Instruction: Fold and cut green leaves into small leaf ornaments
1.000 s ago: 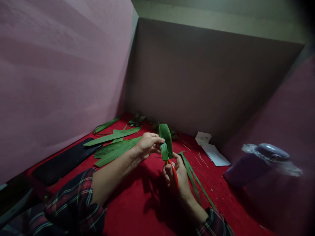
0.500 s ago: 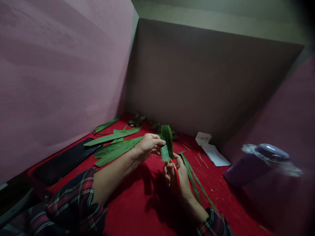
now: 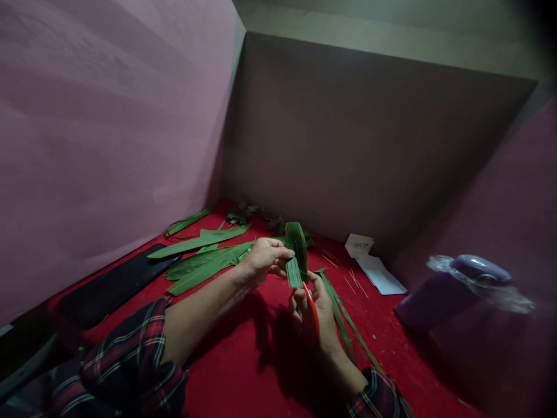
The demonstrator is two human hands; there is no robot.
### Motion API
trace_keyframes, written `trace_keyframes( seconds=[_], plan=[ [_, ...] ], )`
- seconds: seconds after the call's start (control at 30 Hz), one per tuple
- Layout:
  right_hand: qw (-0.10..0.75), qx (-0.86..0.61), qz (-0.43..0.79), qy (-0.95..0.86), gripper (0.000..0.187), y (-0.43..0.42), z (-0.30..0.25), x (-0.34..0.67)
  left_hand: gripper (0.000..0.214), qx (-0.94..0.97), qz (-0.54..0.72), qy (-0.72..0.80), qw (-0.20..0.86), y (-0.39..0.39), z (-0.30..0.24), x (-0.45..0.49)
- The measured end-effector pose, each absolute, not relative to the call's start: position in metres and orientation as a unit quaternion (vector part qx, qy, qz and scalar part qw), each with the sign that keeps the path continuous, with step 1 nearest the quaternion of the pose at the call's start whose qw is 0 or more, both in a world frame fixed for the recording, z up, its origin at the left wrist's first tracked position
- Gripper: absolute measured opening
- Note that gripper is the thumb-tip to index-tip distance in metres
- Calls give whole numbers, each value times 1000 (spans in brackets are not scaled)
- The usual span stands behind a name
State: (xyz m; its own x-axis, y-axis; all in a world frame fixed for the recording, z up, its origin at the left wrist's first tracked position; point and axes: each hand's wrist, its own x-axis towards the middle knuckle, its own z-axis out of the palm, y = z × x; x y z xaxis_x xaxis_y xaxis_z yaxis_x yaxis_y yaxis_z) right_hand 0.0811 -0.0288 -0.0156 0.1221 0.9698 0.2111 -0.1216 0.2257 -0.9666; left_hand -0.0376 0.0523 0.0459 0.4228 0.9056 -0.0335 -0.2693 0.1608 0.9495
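Observation:
Between finger and thumb, my left hand (image 3: 268,257) pinches a folded green leaf (image 3: 296,241) that stands upright above the red cloth. The lower flap of the leaf hangs toward me. A pair of red-handled scissors (image 3: 310,310) sits in my closed right hand (image 3: 319,307), just below the leaf. Its blades are mostly hidden behind the flap and my fingers. Long cut leaf strips (image 3: 342,313) lie on the cloth by my right hand. Several broad green leaves (image 3: 209,268) are spread beyond my left forearm.
A dark flat tray-like object (image 3: 115,287) lies at the left. Thin sticks (image 3: 354,281) and white papers (image 3: 380,274) are at the right back. A purple container (image 3: 439,299) with clear plastic round its top stands on the far right. Small leafy sprigs (image 3: 241,213) lie near the back wall.
The folded leaf and both hands have shifted very slightly to the right. The yellow part of the scissors shows less beneath the leaf's lower flap.

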Motion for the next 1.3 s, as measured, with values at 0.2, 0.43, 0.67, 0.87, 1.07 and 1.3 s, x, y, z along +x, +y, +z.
trace_keyframes(
  seconds=[0.2,0.43,0.67,0.87,1.07,1.3],
  plan=[
    [609,-436,441,-494,58,-29,-14,81,21,500,429,316,683,52,46,-38],
    [607,-435,451,-490,59,-30,-15,82,18,502,458,294,672,50,50,-40],
    [594,-433,452,-506,60,-30,-21,82,16,494,473,326,653,57,48,-39],
    [591,-429,434,-528,64,-27,-29,83,17,499,466,347,643,59,48,-38],
    [590,-438,431,-524,65,-27,-27,85,17,507,465,343,640,56,50,-39],
    [596,-449,434,-505,58,-28,-23,84,15,501,458,347,647,55,50,-38]
  ],
)
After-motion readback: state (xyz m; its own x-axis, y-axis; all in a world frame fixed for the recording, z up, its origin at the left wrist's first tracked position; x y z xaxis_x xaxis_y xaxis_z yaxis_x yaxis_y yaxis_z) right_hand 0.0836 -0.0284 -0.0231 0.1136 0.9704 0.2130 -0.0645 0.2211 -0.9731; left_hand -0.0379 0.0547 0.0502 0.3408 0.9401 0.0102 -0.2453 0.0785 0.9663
